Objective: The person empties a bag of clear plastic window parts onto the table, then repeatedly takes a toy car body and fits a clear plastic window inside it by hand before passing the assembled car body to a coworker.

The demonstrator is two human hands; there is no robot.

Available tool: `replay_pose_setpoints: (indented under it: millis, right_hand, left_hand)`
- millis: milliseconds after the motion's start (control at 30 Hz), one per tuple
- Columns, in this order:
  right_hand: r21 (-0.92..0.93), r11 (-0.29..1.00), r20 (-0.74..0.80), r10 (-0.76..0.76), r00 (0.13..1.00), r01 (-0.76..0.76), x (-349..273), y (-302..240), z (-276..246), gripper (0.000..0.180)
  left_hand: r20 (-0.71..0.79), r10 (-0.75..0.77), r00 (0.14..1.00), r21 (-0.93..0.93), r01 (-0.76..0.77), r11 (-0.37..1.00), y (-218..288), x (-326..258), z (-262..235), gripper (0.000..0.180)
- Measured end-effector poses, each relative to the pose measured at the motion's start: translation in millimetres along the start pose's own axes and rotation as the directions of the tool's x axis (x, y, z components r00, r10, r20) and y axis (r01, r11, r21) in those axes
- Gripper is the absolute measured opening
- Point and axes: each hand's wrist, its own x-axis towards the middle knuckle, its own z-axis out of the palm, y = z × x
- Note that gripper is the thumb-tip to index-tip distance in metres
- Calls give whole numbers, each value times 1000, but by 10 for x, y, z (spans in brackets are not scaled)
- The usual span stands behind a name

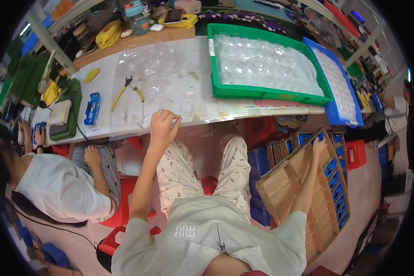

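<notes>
My left hand (164, 125) is at the table's front edge, fingers curled together; whatever they may hold is hidden. Out to my right, my right hand (319, 146) reaches over a tilted cardboard tray with dividers (290, 184). Its fingers close on a small blue plastic part (320, 136) at the tray's far end. More blue plastic parts (339, 198) stand in rows in the compartments along the right side. On the table lies a similar blue plastic frame (92, 109), left of the yellow-handled pliers (128, 93). Clear plastic pieces (147, 66) are spread behind them.
A green tray (271, 95) of clear plastic pieces sits on the white table (200, 103), beside a blue tray (354, 120) of similar pieces. To my left sits a co-worker (64, 184) in a white shirt. A red stool (355, 154) stands beyond the cardboard tray.
</notes>
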Motion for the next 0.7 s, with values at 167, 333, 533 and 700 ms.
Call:
replay_pose_setpoints:
  millis: [167, 333, 533, 700]
  right_hand:
    - [-82, 992, 115, 109, 987, -100, 4, -242, -8, 50]
    - [22, 1000, -341, -2, 940, 10, -59, -261, -92, 59]
    - [457, 870, -645, 181, 742, 186, -289, -644, -548, 62]
    - [968, 249, -105, 276, 955, 34, -461, -353, -1457, 59]
  left_hand:
    - [16, -92, 996, -37, 92, 995, 42, -111, -130, 9]
    - [43, -50, 998, -132, 55, 990, 111, -35, 90, 27]
    - [137, 79, 987, 33, -84, 996, 78, -117, 323, 34]
    - [167, 189, 968, -67, -180, 981, 113, -312, 410, 28]
